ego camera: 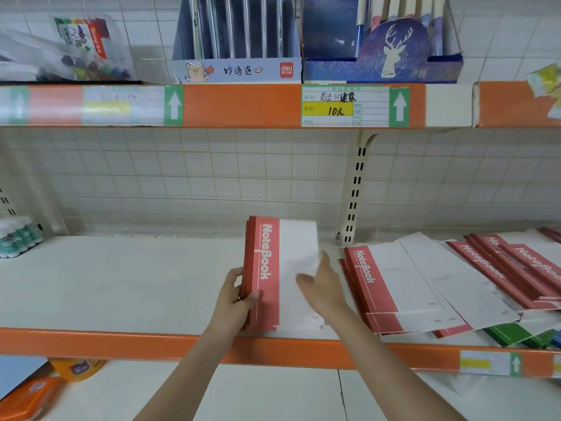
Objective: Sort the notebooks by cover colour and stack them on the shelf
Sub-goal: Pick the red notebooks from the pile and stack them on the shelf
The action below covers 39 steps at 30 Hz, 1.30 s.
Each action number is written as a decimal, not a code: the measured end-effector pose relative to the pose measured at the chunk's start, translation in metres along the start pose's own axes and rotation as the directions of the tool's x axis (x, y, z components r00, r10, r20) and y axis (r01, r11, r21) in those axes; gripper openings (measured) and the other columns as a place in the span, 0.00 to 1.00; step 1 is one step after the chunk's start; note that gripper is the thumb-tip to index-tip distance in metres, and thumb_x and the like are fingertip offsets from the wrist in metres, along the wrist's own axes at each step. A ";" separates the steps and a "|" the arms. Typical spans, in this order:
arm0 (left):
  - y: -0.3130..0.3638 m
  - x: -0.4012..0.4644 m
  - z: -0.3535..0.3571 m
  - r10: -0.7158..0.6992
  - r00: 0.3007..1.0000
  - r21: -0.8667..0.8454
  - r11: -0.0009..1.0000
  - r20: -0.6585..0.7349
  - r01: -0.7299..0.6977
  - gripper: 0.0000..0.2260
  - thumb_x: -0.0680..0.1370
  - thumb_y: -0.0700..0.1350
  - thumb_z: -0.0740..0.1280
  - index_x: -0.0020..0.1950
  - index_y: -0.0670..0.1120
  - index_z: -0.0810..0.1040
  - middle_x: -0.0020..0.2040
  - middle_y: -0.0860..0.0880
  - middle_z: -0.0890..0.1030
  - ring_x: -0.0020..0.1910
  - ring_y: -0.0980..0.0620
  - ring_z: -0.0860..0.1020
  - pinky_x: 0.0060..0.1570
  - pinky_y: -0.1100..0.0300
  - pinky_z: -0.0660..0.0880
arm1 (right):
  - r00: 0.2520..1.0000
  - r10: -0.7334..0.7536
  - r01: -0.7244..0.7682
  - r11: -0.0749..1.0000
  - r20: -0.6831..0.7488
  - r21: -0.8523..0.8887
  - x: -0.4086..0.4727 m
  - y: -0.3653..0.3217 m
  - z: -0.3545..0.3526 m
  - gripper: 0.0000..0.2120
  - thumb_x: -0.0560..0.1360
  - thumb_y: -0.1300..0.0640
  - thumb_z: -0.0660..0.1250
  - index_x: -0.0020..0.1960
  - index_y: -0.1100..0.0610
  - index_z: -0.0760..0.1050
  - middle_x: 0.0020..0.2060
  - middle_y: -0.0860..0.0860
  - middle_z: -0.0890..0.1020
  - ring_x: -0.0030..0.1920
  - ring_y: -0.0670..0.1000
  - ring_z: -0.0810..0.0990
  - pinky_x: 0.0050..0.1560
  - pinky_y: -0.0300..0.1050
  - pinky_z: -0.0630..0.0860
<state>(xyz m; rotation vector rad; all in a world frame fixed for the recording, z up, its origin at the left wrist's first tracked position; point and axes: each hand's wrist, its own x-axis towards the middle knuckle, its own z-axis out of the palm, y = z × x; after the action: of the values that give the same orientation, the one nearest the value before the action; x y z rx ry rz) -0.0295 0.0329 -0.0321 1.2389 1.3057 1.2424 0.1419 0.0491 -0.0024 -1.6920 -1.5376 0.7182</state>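
In the head view, a squared pile of red notebooks (274, 275) is seen standing on the white shelf (121, 287), gripped at its spine by the left hand (239, 296), thumb curled over the cover, while the right hand (321, 287) lies flat and open-fingered on the top cover. The sorting is judged partly done: to the right a loose heap (425, 284) of roughly a dozen more red notebooks is left, its exact count hidden by overlap. At least one green notebook (513, 334) and a blue edge (557, 340) are glimpsed under it.
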 end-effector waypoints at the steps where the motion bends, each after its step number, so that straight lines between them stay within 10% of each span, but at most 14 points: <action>1: 0.003 0.000 0.001 0.049 0.999 0.008 0.999 0.017 -0.049 0.15 0.79 0.36 0.63 0.57 0.55 0.69 0.48 0.52 0.83 0.45 0.56 0.82 0.41 0.63 0.78 | 1.000 0.029 -0.028 0.994 -0.002 0.101 0.003 0.000 -0.005 0.32 0.75 0.55 0.64 0.75 0.56 0.55 0.45 0.47 0.78 0.41 0.44 0.78 0.40 0.39 0.74; 5: 0.020 0.008 0.006 0.151 0.984 0.012 0.988 0.099 -0.153 0.13 0.79 0.36 0.62 0.57 0.53 0.70 0.52 0.51 0.82 0.50 0.54 0.82 0.44 0.62 0.80 | 0.998 0.046 -0.018 0.870 -0.045 0.494 0.014 -0.005 -0.021 0.26 0.73 0.59 0.65 0.70 0.56 0.65 0.54 0.50 0.78 0.52 0.50 0.78 0.48 0.42 0.72; 10: 0.040 0.017 0.011 0.243 0.963 0.037 0.968 0.115 -0.248 0.12 0.75 0.42 0.70 0.55 0.54 0.74 0.48 0.54 0.83 0.47 0.56 0.82 0.42 0.65 0.78 | 0.988 -0.045 0.120 0.822 -0.147 0.556 0.005 0.001 -0.023 0.16 0.72 0.65 0.61 0.54 0.47 0.73 0.35 0.40 0.81 0.34 0.41 0.75 0.32 0.28 0.71; 21: 0.017 0.004 0.028 0.153 0.988 0.022 0.988 0.033 -0.153 0.09 0.80 0.44 0.63 0.60 0.51 0.72 0.52 0.56 0.80 0.51 0.59 0.79 0.45 0.69 0.74 | 0.995 -0.079 0.049 0.934 0.069 0.353 -0.022 0.016 -0.021 0.25 0.81 0.58 0.54 0.76 0.57 0.53 0.73 0.53 0.64 0.70 0.51 0.67 0.69 0.51 0.67; 26: 0.035 -0.003 0.038 0.129 0.989 -0.026 0.991 0.070 -0.128 0.12 0.78 0.40 0.65 0.62 0.45 0.73 0.54 0.50 0.81 0.52 0.51 0.79 0.51 0.60 0.74 | 0.997 -0.073 0.075 0.938 -0.019 0.337 -0.034 0.012 -0.041 0.20 0.80 0.61 0.54 0.71 0.59 0.61 0.58 0.67 0.74 0.58 0.65 0.74 0.55 0.58 0.75; 31: 0.036 -0.025 0.071 0.036 0.988 0.005 0.999 0.148 -0.037 0.03 0.79 0.45 0.63 0.53 0.51 0.74 0.52 0.53 0.80 0.51 0.53 0.78 0.49 0.58 0.73 | 0.982 0.028 0.044 0.928 -0.187 0.369 -0.066 0.028 -0.063 0.05 0.80 0.58 0.55 0.54 0.56 0.68 0.37 0.54 0.75 0.30 0.40 0.75 0.34 0.35 0.71; 39: 0.021 -0.072 0.146 0.016 0.939 0.190 0.978 0.345 -0.086 0.11 0.83 0.47 0.55 0.59 0.45 0.74 0.57 0.47 0.79 0.56 0.47 0.77 0.59 0.52 0.72 | 0.893 0.237 -0.088 0.925 -0.381 0.370 -0.135 0.091 -0.108 0.11 0.82 0.58 0.52 0.57 0.61 0.70 0.42 0.63 0.77 0.45 0.61 0.76 0.46 0.51 0.72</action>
<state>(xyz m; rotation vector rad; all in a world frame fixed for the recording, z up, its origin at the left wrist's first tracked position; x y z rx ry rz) 0.1222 -0.0285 -0.0223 1.5648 1.1674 0.8916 0.2641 -0.1022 -0.0226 -1.5898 -0.9147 0.6136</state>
